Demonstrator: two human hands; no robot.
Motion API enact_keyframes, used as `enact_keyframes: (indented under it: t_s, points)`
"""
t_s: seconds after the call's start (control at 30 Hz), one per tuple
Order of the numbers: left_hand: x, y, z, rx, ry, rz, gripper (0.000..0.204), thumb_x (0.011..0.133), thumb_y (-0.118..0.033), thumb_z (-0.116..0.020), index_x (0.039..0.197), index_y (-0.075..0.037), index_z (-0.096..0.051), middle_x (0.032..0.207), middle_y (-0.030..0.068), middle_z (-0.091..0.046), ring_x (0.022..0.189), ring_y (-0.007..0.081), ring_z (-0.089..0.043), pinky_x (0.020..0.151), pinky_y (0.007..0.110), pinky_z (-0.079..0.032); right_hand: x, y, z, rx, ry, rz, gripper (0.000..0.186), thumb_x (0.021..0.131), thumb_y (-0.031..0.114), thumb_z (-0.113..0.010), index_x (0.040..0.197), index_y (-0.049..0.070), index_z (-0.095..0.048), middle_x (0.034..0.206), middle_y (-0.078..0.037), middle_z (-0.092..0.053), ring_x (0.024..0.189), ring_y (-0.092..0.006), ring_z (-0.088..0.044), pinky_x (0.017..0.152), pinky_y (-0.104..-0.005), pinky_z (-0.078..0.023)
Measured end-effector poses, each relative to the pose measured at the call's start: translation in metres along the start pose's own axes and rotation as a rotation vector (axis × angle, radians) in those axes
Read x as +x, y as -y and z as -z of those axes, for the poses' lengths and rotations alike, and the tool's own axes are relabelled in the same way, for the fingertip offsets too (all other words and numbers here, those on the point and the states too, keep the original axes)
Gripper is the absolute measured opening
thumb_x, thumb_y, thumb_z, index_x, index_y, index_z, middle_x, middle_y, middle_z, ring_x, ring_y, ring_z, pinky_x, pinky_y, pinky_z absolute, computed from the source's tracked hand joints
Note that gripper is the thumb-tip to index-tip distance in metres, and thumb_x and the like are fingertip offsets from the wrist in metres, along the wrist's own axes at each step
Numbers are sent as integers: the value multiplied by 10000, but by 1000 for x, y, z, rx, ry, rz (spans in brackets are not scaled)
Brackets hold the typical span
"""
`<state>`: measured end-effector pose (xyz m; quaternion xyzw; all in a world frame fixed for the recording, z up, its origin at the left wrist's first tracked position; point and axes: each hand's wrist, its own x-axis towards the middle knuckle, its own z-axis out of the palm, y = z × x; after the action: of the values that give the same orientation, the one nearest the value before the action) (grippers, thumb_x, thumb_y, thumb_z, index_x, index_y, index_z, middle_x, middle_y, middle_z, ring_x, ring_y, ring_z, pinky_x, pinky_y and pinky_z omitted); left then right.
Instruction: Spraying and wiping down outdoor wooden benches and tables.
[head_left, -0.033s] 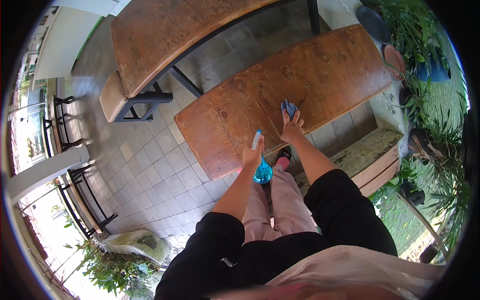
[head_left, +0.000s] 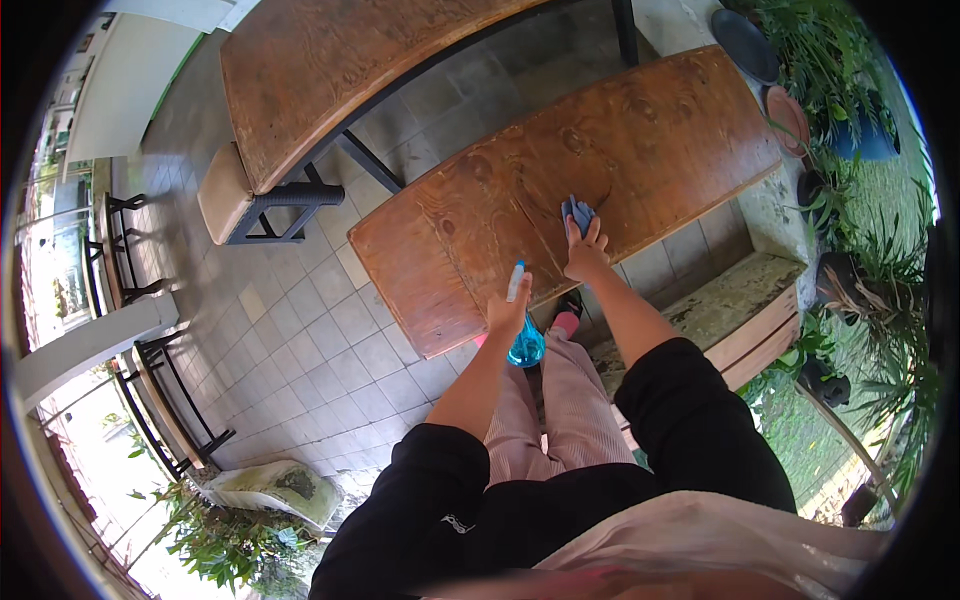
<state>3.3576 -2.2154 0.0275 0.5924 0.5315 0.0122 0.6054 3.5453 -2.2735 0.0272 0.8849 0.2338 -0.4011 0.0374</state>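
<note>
My left hand (head_left: 507,314) is closed around the neck of a spray bottle (head_left: 526,347) with a white and blue top and a clear blue body. It holds the bottle upright just off the near edge of a brown wooden table (head_left: 650,130). Farther right, my right hand (head_left: 587,262) reaches over the tabletop, fingers bent on a bunched grey-blue cloth (head_left: 577,212). The cloth lies against the wood near the middle of the table, partly covered by the fingers.
Beyond stands a second wooden table (head_left: 330,70) with dark legs and a tan-topped stool (head_left: 225,195) at its end. A mossy ledge (head_left: 740,310) runs along the right, beside potted plants (head_left: 860,140). Benches (head_left: 165,400) stand at the far left on the tiled floor (head_left: 310,350).
My right hand has shifted very slightly to the right. The left hand and the spray bottle look practically unmoved.
</note>
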Motion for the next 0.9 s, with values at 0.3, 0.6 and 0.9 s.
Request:
enact_keyframes:
  t_s: [0.3, 0.6, 0.9]
  points:
    - [-33, 25, 26, 231, 199, -196, 403, 914, -468, -604, 854, -71, -640, 698, 19, -624, 682, 121, -610, 640, 291, -467, 9, -113, -22, 438, -535, 431, 698, 652, -70, -564, 1290, 211, -556, 1369, -219, -425, 1205, -441, -471, 982, -455, -432]
    - [38, -26, 118, -89, -377, -535, 454, 791, -248, -791, 1090, -55, -508, 982, 83, -568, 792, 172, -579, 706, 319, -481, -8, -24, -66, 340, -792, -90, 593, 684, 17, -607, 1223, 264, -606, 1418, -188, -402, 1213, -404, -459, 965, -442, -459]
    - [93, -54, 170, -82, -283, -420, 524, 812, -148, -745, 1226, -106, -426, 1049, 67, -565, 972, 175, -571, 741, 323, -539, -37, -9, -65, -163, -403, 713, 372, 833, 106, -593, 1133, 313, -667, 1339, -41, -507, 1029, -334, -555, 812, -445, -525]
